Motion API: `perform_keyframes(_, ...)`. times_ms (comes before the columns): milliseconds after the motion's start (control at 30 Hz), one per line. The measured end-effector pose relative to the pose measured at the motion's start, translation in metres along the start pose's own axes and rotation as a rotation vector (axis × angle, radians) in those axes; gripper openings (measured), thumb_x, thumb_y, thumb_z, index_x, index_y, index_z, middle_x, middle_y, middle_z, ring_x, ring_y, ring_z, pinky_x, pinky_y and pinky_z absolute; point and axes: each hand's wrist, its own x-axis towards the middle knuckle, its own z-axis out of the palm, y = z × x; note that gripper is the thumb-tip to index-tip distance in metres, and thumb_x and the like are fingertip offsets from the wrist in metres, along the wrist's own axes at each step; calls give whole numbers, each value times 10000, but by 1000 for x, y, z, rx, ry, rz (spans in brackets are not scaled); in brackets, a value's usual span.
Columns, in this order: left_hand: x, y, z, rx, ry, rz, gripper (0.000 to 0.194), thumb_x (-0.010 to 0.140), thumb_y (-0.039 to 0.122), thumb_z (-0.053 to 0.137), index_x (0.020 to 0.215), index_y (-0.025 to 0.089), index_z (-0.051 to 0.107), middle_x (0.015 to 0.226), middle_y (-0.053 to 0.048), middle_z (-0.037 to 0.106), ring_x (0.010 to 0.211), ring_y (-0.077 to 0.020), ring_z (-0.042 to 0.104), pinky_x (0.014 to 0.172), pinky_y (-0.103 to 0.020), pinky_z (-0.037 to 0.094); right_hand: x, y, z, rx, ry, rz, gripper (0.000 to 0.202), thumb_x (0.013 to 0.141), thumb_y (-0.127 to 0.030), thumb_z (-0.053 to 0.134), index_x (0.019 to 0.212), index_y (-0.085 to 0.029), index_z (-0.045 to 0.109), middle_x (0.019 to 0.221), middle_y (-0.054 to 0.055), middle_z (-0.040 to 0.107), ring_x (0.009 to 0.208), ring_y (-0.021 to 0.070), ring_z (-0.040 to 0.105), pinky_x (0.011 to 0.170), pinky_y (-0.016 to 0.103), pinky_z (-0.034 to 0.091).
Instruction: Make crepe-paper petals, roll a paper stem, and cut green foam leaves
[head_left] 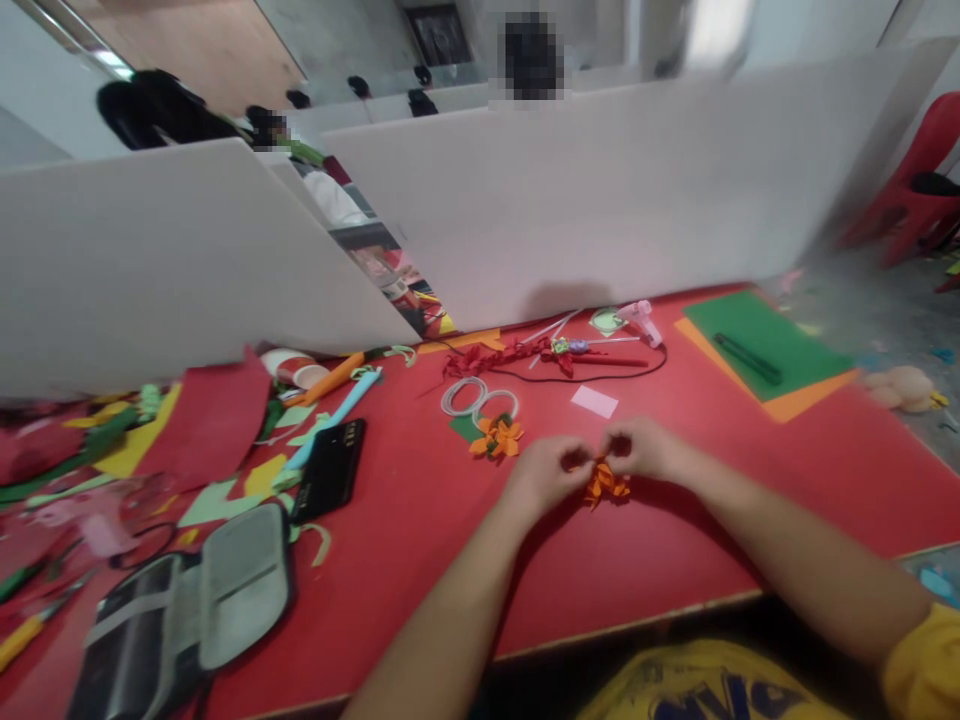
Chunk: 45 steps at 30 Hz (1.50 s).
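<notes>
Both my hands meet over the red table (420, 500), pinching a small orange paper flower (606, 484) between them. My left hand (546, 470) grips its left side and my right hand (643, 448) holds the top right. A finished orange paper flower on a green leaf (495, 437) lies just left of my left hand. Two white wire rings (477, 397) lie behind it.
A black phone (330, 468) and a grey pouch (225, 590) sit to the left among paper scraps. A pink glue gun (643, 320) with a black cord, red ribbon (510, 355), green and orange sheets (765, 350), and white dividers (600, 190) stand behind.
</notes>
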Motion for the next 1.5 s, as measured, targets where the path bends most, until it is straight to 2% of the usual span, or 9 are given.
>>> perform_keyframes(200,0,-3,2,-53,42,34,119,848,232,692,879,205,804,821,-25,802,739,-171,701,680,-253,486,1,5,2,55,36,-61,118,740,-77,719,810,-172,724,733,-9,713,682,131,625,658,231,450)
perform_keyframes(333,1,-7,3,-192,54,22,160,887,305,702,943,190,797,820,-33,793,710,-165,688,679,-256,501,4,11,-1,230,39,-38,55,805,-204,752,847,-172,736,738,12,725,681,144,650,669,259,492)
perform_keyframes(533,7,-16,7,-504,178,-35,245,840,399,773,927,173,737,882,-56,766,790,-179,699,726,-262,544,6,8,-4,600,76,6,310,784,-449,852,928,-200,737,818,32,728,721,171,676,682,311,572)
perform_keyframes(767,4,-9,11,-539,235,-188,282,831,432,776,954,217,641,592,73,563,444,-98,463,456,-198,385,6,3,-2,755,214,88,391,682,-434,954,926,-216,739,849,21,730,722,160,673,657,297,569)
perform_keyframes(900,2,-1,12,-585,264,-98,289,795,392,821,916,210,632,730,22,647,587,-116,579,560,-205,458,5,3,-4,772,160,140,419,625,-429,983,861,-184,739,784,33,737,682,166,679,635,304,568)
perform_keyframes(1033,0,5,9,-654,162,-63,294,790,392,813,919,205,625,874,-29,685,755,-154,637,661,-232,507,4,4,-5,726,113,168,459,586,-457,1001,807,-161,729,710,23,717,609,141,641,581,273,512)
perform_keyframes(1167,-1,4,8,-808,15,-185,318,830,488,716,965,220,611,871,-13,646,715,-143,609,586,-218,465,4,3,-8,697,96,145,496,542,-483,1020,770,-160,719,699,13,715,630,132,637,605,262,494)
perform_keyframes(1300,-1,2,9,-856,33,-270,429,897,643,619,889,215,589,818,-4,619,660,-131,585,566,-227,485,3,4,-11,672,27,119,499,555,-483,1019,786,-164,712,702,4,717,646,129,641,620,256,493)
perform_keyframes(1500,0,3,6,-902,-76,-291,512,762,621,853,959,191,656,786,17,634,577,-102,580,548,-230,507,3,8,-9,615,-74,105,480,598,-491,984,812,-155,716,685,0,708,603,121,622,555,237,481)
